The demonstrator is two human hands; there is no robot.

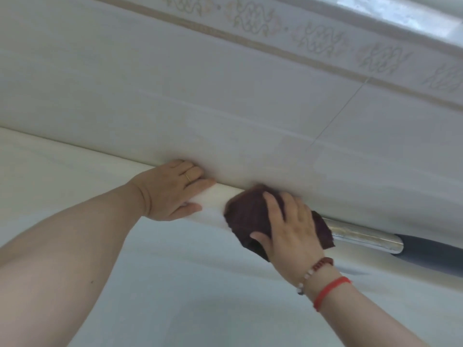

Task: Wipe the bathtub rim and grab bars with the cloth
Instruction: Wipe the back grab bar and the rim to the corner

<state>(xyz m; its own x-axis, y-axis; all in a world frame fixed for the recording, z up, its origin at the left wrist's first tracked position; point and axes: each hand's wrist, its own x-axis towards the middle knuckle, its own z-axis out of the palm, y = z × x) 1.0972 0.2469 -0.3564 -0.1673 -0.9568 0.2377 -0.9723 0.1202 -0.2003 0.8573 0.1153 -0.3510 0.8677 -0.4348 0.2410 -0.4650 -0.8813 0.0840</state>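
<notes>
A dark brown cloth [246, 211] lies on the white bathtub rim [215, 199] where it meets the tiled wall. My right hand [290, 229] presses flat on the cloth with straight fingers, its wrist wearing a bead bracelet and a red string. My left hand [172, 189] rests flat on the rim just left of the cloth, fingers straight against the wall. A grab bar [365, 235] with a chrome end and dark grey grip runs along the rim to the right; the cloth's right edge overlaps its chrome end.
A pale tiled wall [225, 96] with an ornamental border strip rises behind the rim. A window ledge [400, 18] shows at the top right. The white tub interior [200, 284] slopes down below my hands.
</notes>
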